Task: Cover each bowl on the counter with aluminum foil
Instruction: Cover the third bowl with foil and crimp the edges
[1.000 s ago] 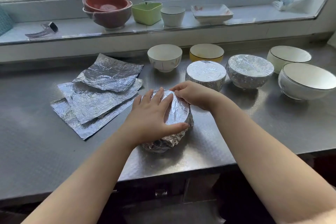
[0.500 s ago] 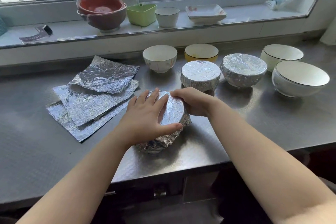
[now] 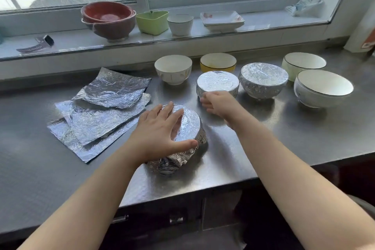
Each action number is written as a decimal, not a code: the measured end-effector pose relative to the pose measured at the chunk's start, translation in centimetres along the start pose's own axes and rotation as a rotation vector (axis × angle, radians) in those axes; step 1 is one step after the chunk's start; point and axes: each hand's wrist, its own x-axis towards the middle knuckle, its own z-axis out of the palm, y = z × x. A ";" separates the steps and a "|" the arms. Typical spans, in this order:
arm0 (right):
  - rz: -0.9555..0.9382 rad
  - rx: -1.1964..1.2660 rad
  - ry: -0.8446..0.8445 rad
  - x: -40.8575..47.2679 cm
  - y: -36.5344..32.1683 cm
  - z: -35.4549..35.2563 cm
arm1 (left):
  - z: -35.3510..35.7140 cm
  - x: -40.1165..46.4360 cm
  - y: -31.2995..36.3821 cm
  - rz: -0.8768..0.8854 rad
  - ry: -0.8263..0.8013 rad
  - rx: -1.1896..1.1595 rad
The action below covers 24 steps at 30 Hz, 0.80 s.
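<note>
- Three foil-wrapped bowls stand on the grey steel worktop; the nearest foil-covered bowl sits by the front edge.
- Left hand presses flat, fingers spread, on its foil top.
- Right hand hovers relaxed, holding nothing.
- Crumpled loose foil sheets lie toward the left edge.

I am finding no readable text, label, brand or number anywhere; the packet at two o'clock is showing only blurred print.

Left hand flat on the foil-wrapped bowl, right hand apart, beside foil sheets.
</note>
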 end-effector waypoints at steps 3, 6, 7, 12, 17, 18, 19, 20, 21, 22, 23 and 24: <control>-0.099 0.146 0.058 -2.4 -0.5 0.5 | 0.0 0.0 0.0 -0.003 -0.001 -0.005; -0.273 -0.122 -0.040 -4.9 -0.4 3.0 | 0.1 0.1 0.0 0.001 0.010 0.000; -0.299 -0.205 -0.057 -5.3 -0.2 3.8 | 0.2 0.1 0.0 0.001 0.016 -0.006; -0.264 -0.203 -0.058 -5.5 0.2 5.9 | 0.2 0.1 -0.1 0.003 0.032 -0.019; -0.235 -0.307 -0.034 -4.8 0.4 6.4 | 0.4 0.3 -0.3 0.009 0.036 -0.010; -0.210 -0.302 -0.033 -4.5 0.4 6.4 | 0.4 0.2 -0.3 0.009 0.039 -0.013; -0.185 -0.286 -0.031 -4.4 0.3 6.2 | 0.4 0.2 -0.2 0.009 0.039 -0.017; -0.168 -0.258 -0.030 -4.2 0.3 6.1 | 0.4 0.2 -0.1 0.007 0.038 -0.022; -0.154 -0.228 -0.029 -4.2 0.3 5.9 | 0.3 0.1 -0.1 0.005 0.035 -0.026; -0.139 -0.196 -0.027 -4.1 0.4 5.7 | 0.2 0.1 0.0 0.005 0.032 -0.026; -0.126 -0.161 -0.031 -4.2 0.4 5.5 | 0.2 0.1 0.0 0.007 0.030 -0.021; -0.113 -0.116 -0.040 -4.1 0.5 5.3 | 0.2 0.2 0.0 0.011 0.029 -0.011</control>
